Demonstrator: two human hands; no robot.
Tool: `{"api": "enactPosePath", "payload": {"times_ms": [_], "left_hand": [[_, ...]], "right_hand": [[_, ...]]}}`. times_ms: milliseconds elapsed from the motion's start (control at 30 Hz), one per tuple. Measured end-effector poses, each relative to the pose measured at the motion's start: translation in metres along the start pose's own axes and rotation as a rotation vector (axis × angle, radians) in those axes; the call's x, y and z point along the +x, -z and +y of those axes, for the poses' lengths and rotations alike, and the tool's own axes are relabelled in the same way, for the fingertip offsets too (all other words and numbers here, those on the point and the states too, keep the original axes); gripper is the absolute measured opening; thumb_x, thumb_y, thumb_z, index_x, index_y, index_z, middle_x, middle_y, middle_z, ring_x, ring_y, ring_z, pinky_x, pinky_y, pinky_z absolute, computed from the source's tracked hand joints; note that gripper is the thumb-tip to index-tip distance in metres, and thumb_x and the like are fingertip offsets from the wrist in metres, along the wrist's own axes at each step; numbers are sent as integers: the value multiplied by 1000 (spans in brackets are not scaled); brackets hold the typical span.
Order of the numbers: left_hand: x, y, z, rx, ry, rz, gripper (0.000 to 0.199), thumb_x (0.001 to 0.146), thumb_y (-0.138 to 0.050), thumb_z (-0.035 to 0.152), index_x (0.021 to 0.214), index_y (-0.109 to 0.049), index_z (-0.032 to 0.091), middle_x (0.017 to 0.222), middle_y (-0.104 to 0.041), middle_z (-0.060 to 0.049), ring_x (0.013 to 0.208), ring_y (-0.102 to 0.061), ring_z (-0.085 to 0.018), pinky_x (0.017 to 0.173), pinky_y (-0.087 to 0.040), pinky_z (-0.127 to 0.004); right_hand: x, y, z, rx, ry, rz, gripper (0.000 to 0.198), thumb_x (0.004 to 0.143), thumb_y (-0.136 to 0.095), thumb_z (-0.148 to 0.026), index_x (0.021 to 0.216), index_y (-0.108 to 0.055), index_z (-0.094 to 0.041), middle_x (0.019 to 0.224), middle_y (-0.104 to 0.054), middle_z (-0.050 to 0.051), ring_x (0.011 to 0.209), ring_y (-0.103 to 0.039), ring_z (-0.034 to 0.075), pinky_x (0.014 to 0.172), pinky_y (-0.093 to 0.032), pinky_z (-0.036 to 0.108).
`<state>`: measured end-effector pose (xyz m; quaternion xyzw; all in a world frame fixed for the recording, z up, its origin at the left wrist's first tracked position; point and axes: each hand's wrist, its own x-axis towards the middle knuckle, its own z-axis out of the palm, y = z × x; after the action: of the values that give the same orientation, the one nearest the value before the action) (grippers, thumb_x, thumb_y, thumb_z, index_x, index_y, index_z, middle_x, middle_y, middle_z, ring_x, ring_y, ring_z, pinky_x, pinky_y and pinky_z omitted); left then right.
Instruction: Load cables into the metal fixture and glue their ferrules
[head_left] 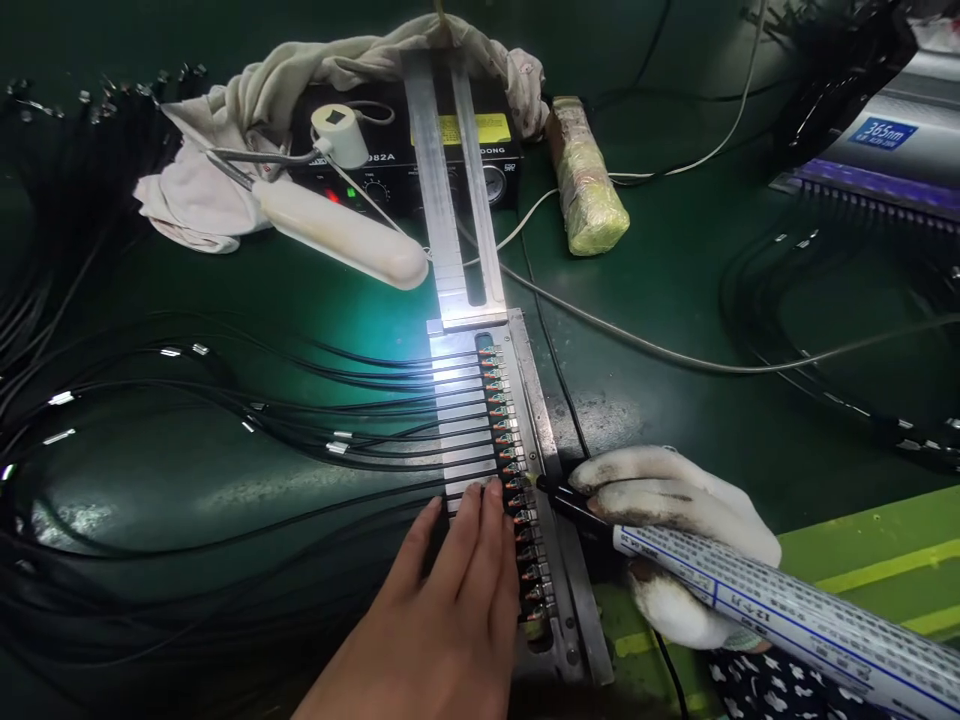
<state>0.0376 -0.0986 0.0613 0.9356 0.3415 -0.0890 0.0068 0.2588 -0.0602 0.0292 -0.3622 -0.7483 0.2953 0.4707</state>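
Observation:
A metal fixture (pixel 466 430) holds a row of black cables (pixel 390 405) side by side, their stripped ends with small orange wires and metal connectors (pixel 514 440) along its right part. My bare left hand (pixel 457 590) lies over the cables at the fixture's lower half, fingers stretched out and flat. Wearing a white, stained glove, my right hand (pixel 675 530) grips a labelled dispensing syringe (pixel 750 590). The syringe's black nozzle (pixel 562 495) points left, its tip close to the connectors just beyond my left fingertips. Whether the tip touches one cannot be made out.
A white lamp (pixel 345 235) lights the fixture's upper end. Behind stand a black dispenser controller (pixel 405 180) draped with cloth (pixel 300 75) and a wrapped block (pixel 589 185). Loose cables (pixel 45 330) spread left; a 365nm UV lamp unit (pixel 892 130) sits back right. A grey hose (pixel 637 345) crosses the table.

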Motion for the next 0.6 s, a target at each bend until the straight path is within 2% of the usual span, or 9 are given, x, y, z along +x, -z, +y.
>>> {"api": "enactPosePath", "payload": {"times_ms": [100, 200, 367, 600], "left_hand": [[-3, 0, -1, -5, -35, 19, 46, 94, -32, 29, 129, -59, 16, 138, -56, -10, 131, -44, -30, 106, -30, -49], [-5, -1, -2, -30, -82, 30, 46, 92, -32, 25, 129, -59, 16, 137, -57, -9, 129, -46, -28, 105, -31, -47], [-4, -1, -2, -40, -71, 33, 46, 93, -31, 25, 127, -60, 16, 135, -58, -9, 126, -49, -26, 104, -32, -45], [-4, 0, -1, -49, -57, 52, 46, 95, -28, 23, 124, -63, 17, 133, -60, -8, 124, -51, -25, 102, -33, -43]], "right_hand": [[-4, 0, -5, 13, -29, 50, 23, 83, -63, -32, 95, -69, -12, 91, -71, 9, 87, -70, 22, 73, -62, 31], [-5, 1, -7, -38, -10, -5, 23, 84, -61, -32, 93, -68, -13, 88, -72, 10, 83, -71, 22, 70, -63, 31], [-6, 0, -3, -80, 3, -69, 23, 81, -61, -31, 95, -67, -14, 89, -72, 11, 84, -72, 23, 71, -63, 33], [-7, -2, 1, -37, 15, -55, 23, 79, -62, -27, 96, -67, -12, 89, -71, 11, 86, -71, 23, 74, -62, 32]]}}
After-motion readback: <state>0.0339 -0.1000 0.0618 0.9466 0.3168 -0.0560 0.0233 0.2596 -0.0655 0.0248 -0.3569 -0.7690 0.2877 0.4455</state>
